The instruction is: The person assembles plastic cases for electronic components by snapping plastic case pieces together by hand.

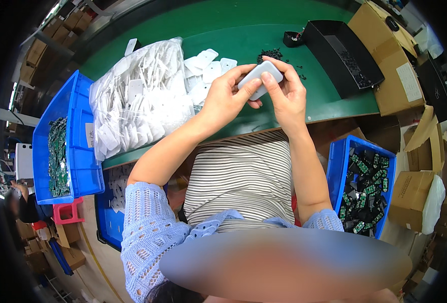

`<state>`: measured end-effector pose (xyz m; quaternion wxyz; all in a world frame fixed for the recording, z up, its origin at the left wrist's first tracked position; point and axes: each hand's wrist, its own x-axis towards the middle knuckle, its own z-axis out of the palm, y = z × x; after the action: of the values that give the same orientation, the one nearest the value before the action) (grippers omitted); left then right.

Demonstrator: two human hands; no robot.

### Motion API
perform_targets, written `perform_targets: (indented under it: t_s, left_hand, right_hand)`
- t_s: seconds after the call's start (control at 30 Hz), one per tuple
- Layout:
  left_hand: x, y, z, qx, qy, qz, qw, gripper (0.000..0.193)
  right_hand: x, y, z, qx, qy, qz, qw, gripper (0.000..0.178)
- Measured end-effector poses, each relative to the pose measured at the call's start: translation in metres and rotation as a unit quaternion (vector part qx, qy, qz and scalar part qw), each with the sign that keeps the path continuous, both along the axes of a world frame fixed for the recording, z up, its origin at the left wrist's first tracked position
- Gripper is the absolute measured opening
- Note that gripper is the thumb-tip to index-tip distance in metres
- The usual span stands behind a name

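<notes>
Between my two hands, above the green table's near side, is a pale grey-white plastic case (257, 88) with rounded corners, held tilted. My left hand (227, 96) grips its left end, thumb on the upper face. At its right end my right hand (288, 96) holds on, thumb pressed on the face and fingers behind. What is under the case is hidden. Loose white plastic covers (203, 65) lie left of my hands, beside a clear bag (142, 96) full of similar white pieces. Just beyond the case is a heap of small black parts (271, 53).
A blue bin (77, 151) of green circuit boards stands at the left. Another blue bin (337, 166) at lower right holds black pieces with green boards. On the table's right are a black tray (334, 60), a small black cup (292, 39) and a cardboard box (392, 65).
</notes>
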<state>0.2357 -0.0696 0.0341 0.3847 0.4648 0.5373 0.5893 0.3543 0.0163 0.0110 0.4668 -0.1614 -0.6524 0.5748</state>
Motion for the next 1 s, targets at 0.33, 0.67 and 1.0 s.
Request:
perform_targets:
  t_s: [0.33, 0.67, 1.0]
  left_hand:
    - [-0.003, 0.0, -0.006, 0.016, 0.001, -0.013, 1.0, 0.039]
    - [0.005, -0.001, -0.008, 0.033, 0.008, 0.005, 0.999, 0.038]
    - [0.004, -0.006, -0.008, -0.007, -0.027, -0.014, 1.0, 0.037]
  right_hand:
    - [0.001, -0.001, 0.0, 0.004, 0.021, 0.024, 0.999, 0.031]
    - [0.003, 0.002, -0.003, 0.004, 0.025, 0.016, 1.0, 0.029]
    - [0.009, 0.0, -0.002, -0.059, 0.007, 0.049, 0.997, 0.03]
